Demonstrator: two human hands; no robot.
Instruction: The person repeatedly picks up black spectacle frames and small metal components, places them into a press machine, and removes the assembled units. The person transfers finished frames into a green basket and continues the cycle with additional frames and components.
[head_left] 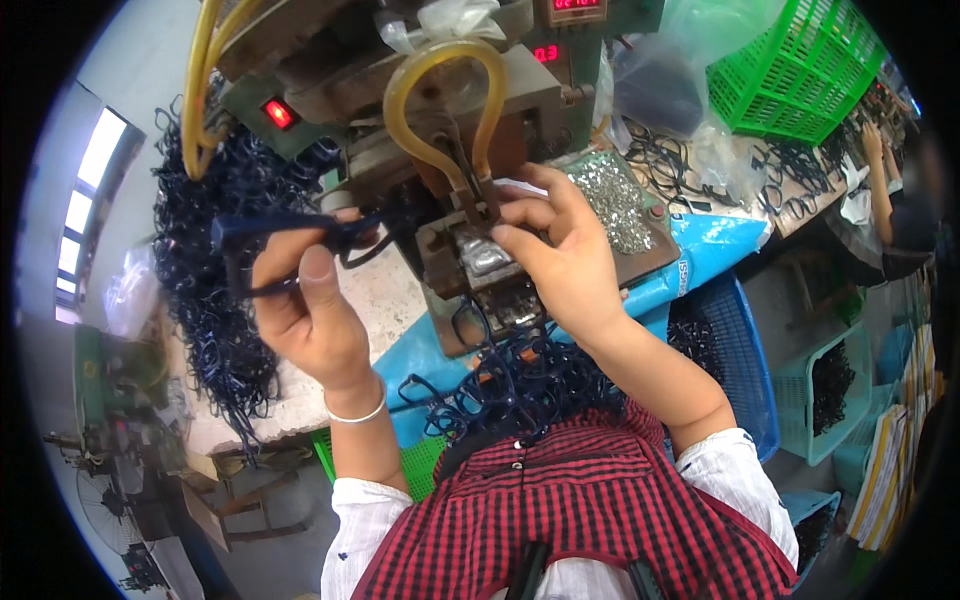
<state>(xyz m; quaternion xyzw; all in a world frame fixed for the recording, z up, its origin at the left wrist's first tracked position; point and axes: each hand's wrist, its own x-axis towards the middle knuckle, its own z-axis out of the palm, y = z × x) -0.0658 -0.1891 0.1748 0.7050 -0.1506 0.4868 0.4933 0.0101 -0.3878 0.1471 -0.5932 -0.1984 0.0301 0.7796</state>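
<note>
Eyeglass frame (285, 223) at 10 o'clock: likely light, stiff, best held mid-front; left hand's (320, 325) grip pinches it, right hand's (568, 260), 2 o'clock, unclear.

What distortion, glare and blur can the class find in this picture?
In the head view, the fisheye circle is rimmed in black and the windows lean near it; those panes are washed out; the red indicator light glows; the silvery pieces glint; the glasses frame in the left hand looks soft.
</note>
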